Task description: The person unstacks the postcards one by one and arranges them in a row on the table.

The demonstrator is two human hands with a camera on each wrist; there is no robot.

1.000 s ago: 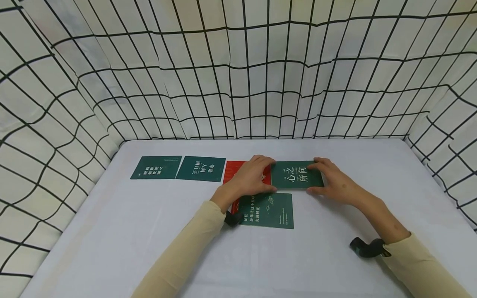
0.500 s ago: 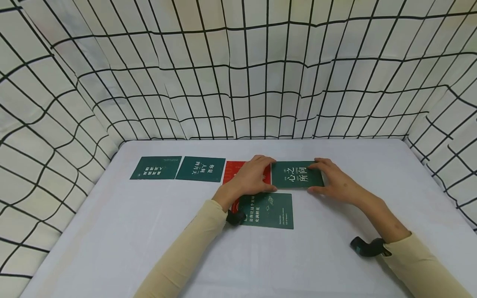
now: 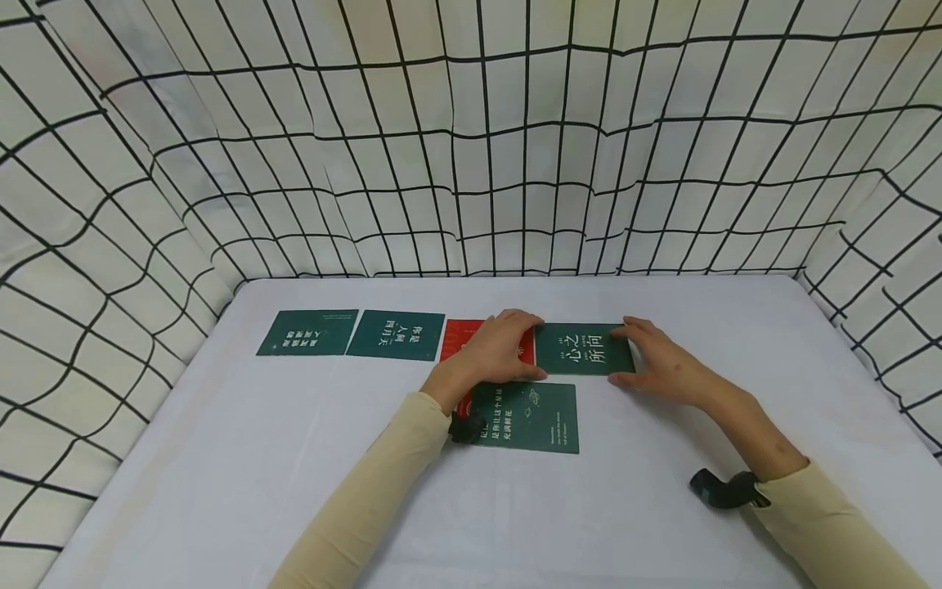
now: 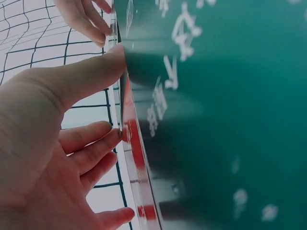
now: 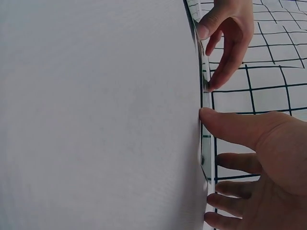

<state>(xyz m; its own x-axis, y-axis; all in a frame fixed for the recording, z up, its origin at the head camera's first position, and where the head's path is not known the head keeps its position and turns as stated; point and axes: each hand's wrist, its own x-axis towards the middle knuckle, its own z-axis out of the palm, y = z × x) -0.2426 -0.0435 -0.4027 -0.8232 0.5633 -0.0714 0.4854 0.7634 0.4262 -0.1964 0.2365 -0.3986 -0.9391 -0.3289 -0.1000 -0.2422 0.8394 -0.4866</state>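
Observation:
A green card with white characters (image 3: 585, 350) lies flat in the row at the back of the white table (image 3: 662, 507). My left hand (image 3: 528, 348) pinches its left end, thumb on the near edge and fingers on the far edge. At the card's right end my right hand (image 3: 620, 356) holds it the same way. The left hand covers most of a red card (image 3: 458, 335). In the left wrist view the left thumb (image 4: 98, 72) presses the green card's edge (image 4: 216, 120). The right wrist view shows the right thumb (image 5: 225, 125) against the card's thin edge (image 5: 205, 143).
Two more green cards (image 3: 307, 331) (image 3: 397, 334) lie in the row to the left of the red one. Another green card (image 3: 528, 415) lies nearer me, under the left wrist. Checked cloth walls (image 3: 471, 147) close the table on three sides.
The held green card and my right hand have edged slightly left and toward me. The left hand has barely moved.

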